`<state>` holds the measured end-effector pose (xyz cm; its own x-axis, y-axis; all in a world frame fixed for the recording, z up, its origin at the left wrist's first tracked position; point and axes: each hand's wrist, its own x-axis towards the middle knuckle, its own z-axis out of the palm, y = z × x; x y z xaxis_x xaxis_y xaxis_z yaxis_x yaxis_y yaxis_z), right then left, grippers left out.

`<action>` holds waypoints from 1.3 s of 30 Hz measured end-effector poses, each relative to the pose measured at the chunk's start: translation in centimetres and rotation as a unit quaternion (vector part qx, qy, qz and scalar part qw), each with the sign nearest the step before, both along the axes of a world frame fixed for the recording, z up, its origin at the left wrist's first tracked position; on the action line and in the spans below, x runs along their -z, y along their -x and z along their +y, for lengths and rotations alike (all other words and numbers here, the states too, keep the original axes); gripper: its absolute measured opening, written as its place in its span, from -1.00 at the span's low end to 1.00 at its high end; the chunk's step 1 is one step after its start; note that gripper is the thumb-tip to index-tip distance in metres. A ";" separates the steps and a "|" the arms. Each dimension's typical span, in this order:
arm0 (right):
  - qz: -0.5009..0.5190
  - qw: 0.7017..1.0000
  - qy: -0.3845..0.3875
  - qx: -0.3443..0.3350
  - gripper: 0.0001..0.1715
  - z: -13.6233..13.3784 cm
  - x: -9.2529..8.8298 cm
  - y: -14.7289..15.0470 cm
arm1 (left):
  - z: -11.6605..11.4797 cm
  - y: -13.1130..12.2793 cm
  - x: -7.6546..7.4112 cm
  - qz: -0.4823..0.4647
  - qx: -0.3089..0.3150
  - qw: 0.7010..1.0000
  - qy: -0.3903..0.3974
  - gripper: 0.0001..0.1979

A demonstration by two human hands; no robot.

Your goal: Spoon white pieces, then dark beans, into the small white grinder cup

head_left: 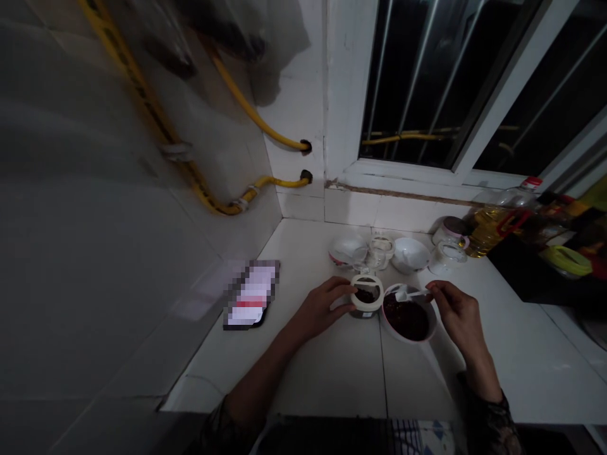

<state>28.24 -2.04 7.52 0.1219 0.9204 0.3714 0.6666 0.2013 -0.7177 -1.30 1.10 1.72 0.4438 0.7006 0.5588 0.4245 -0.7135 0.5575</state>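
Note:
My left hand (331, 304) grips the side of a small jar (367, 312) with a white rim and dark contents, which stands on the counter. In my right hand (455, 309) is a small white spoon (411, 294), pinched by the end of its handle. The spoon's bowl is over the far side of a white bowl (432, 325) with a pinkish rim, which holds a dark red-brown mixture (406, 320). The jar and the bowl are side by side. Whether the spoon touches the mixture, I cannot tell.
Behind stand a clear bowl (348, 248), a lidded jar (382, 245), a white bowl (411, 254) and a glass jar (447, 257). An oil bottle (490, 221) is at the right beside a dark box (516, 268). A phone (252, 294) lies on the left.

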 end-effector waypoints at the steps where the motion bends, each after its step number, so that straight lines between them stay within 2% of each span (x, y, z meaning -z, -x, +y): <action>1: 0.003 1.000 0.025 -0.005 -0.65 0.2 0.3 -0.2 | 0.0 0.0 0.0 0.001 0.000 1.000 0.001 -0.75; 6: 0.040 0.991 0.122 -0.049 -0.62 0.9 1.6 0.9 | -0.1 0.0 -0.2 -0.002 -0.001 1.000 0.002 -0.76; 11: 0.144 0.977 0.152 -0.028 -0.58 0.8 0.6 1.6 | -0.1 0.0 -0.3 -0.007 0.001 1.000 -0.009 -0.76; 18: 0.247 0.956 0.160 0.022 -0.56 0.6 0.3 0.1 | 0.0 0.1 -0.2 0.002 0.000 1.000 0.001 -0.75; 26: 0.175 0.976 0.127 0.014 -0.60 0.5 0.5 0.5 | -0.1 0.1 -0.3 -0.005 0.003 1.000 0.004 -0.76; 34: 0.266 0.950 0.163 0.020 -0.63 0.4 0.7 0.2 | -0.1 0.1 -0.3 -0.005 0.004 1.000 0.014 -0.75; 39: 0.306 0.935 0.175 0.022 -0.58 0.6 0.6 0.1 | 0.0 0.1 -0.1 -0.006 -0.001 1.000 0.005 -0.75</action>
